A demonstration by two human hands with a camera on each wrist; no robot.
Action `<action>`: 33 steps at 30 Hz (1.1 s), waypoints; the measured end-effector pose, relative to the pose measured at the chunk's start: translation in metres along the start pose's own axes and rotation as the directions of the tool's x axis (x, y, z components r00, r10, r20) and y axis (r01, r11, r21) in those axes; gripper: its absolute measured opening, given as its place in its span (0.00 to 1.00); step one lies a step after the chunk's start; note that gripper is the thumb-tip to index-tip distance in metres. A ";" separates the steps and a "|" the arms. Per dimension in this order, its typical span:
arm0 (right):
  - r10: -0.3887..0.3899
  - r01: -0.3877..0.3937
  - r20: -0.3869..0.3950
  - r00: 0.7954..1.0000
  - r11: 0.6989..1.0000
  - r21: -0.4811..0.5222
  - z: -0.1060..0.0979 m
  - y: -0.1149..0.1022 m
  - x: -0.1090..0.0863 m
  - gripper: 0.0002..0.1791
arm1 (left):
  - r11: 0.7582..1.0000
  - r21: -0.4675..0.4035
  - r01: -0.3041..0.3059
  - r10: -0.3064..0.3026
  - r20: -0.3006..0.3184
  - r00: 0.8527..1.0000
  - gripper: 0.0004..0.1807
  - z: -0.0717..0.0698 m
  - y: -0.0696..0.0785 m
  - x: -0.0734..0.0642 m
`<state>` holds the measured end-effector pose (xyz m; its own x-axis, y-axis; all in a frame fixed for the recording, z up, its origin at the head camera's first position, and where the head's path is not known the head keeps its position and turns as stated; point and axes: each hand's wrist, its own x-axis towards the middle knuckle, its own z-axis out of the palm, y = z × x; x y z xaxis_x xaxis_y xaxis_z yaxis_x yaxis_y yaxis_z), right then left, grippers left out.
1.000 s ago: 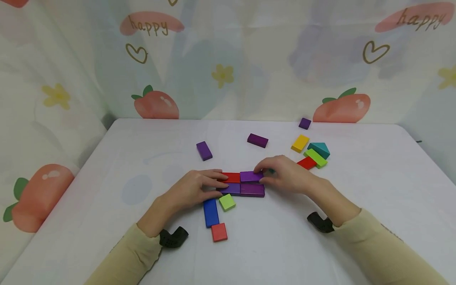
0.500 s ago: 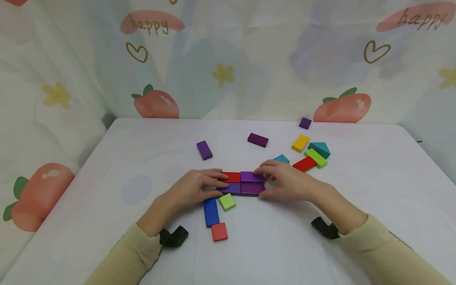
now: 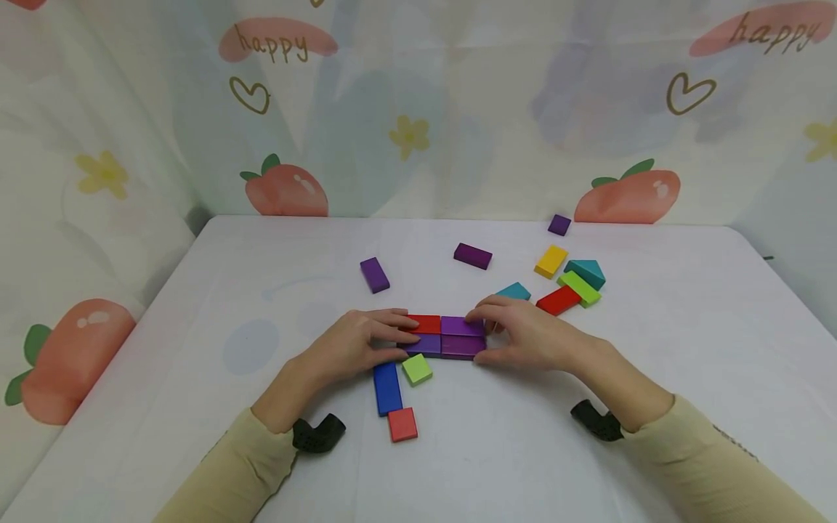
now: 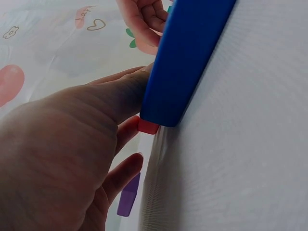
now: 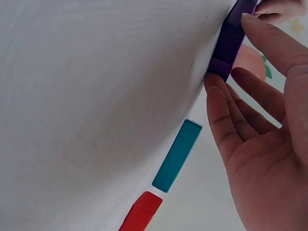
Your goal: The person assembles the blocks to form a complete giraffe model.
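Four-part rows of flat wooden blocks lie in the head view's middle: a red block [image 3: 426, 324] and a purple block [image 3: 454, 325] behind, a bluish-purple block [image 3: 428, 344] and a dark purple block [image 3: 462, 345] in front. My left hand [image 3: 356, 341] rests its outstretched fingers on the red and bluish-purple blocks, thumb by the near edge. From the right, my right hand [image 3: 532, 334] pinches the two right-hand purple blocks, its index finger behind and its thumb at the near corner. In the right wrist view the thumb touches a purple block [image 5: 228, 41].
Nearer lie a blue block [image 3: 388, 390], a lime block [image 3: 417, 370] and a coral-red block [image 3: 402, 425]. Farther right are teal [image 3: 514, 291], red [image 3: 559, 299], lime-green [image 3: 578, 288] and yellow [image 3: 551, 261] blocks. Loose purple blocks [image 3: 375, 275] lie toward the back.
My right hand has shifted nearer, its thumb moving from the back purple block to the front one's corner. The back purple block now sits level and flush. The left hand stays put.
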<state>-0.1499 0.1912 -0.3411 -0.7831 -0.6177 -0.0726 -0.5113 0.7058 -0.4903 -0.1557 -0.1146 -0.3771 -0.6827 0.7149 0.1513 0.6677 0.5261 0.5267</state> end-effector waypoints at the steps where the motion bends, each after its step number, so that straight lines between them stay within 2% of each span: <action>1: 0.002 -0.002 0.001 1.000 1.000 -0.001 0.000 0.000 0.000 0.28 | 1.000 0.000 -0.003 0.003 -0.001 1.000 0.20 0.000 0.000 0.000; 24: -0.028 0.029 -0.015 0.999 1.000 0.009 0.002 -0.002 -0.004 0.27 | 1.000 -0.022 0.007 -0.007 0.005 1.000 0.19 -0.001 0.003 -0.001; 33: -0.008 0.009 -0.032 0.999 1.000 0.020 -0.004 -0.002 -0.004 0.27 | 0.999 -0.036 0.002 -0.002 0.006 1.000 0.18 -0.002 0.004 -0.001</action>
<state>-0.1471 0.1938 -0.3365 -0.7899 -0.6118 -0.0409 -0.5109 0.6936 -0.5078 -0.1530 -0.1144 -0.3741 -0.6823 0.7166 0.1449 0.6548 0.5108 0.5570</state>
